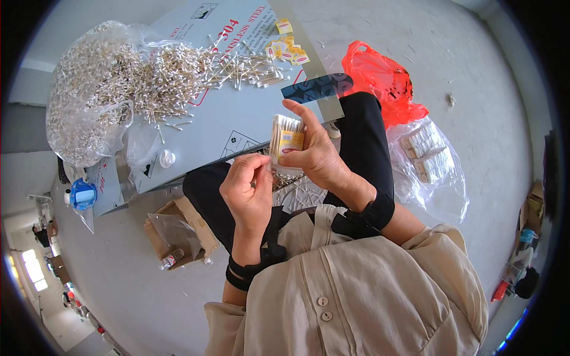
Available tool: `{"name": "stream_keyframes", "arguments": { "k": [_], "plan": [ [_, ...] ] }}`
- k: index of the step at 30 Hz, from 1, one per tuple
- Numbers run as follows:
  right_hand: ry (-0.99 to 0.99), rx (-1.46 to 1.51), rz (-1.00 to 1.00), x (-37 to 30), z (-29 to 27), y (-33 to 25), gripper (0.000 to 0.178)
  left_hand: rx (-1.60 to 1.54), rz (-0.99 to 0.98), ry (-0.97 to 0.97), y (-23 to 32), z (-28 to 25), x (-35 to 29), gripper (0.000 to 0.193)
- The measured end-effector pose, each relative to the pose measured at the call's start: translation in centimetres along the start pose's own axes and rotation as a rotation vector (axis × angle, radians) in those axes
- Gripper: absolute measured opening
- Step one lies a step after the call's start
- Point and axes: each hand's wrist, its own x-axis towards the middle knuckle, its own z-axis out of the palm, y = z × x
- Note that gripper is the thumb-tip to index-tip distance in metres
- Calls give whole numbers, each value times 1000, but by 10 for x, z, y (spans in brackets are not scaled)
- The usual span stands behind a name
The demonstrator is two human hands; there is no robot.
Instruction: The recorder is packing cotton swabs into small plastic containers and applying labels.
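Your right hand (pixel 319 152) grips the swab pack (pixel 289 140), so squeeze gently while your left hand (pixel 247 185) pinches at its lower corner.

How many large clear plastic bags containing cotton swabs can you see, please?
2: a bag of loose swabs on the table's left end, and a bag of bundled swabs below the red bag. Others may be hidden under the table.

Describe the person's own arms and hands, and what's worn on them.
The left hand and right hand are ungloved. Black straps wrap both wrists. Loose beige sleeves stop well short of them, leaving forearm bare.
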Motion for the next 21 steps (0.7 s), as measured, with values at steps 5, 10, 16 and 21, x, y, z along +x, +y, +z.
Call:
{"name": "stream_keyframes", "arguments": {
  "k": [5, 10, 16, 21],
  "plan": [
    [-11, 5, 7, 1, -2, 2, 93, -282, -230, -65, 0, -3, 1, 9],
    [-39, -11, 23, 3, -4, 6, 94, -348, -303, -63, 0, -2, 0, 7],
    [-34, 47, 22, 4, -3, 8, 95, -383, -356, -46, 3, -1, 3, 8],
    [-51, 46, 8, 4, -3, 9, 93, -390, -394, -45, 5, 0, 3, 8]
  ]
}}
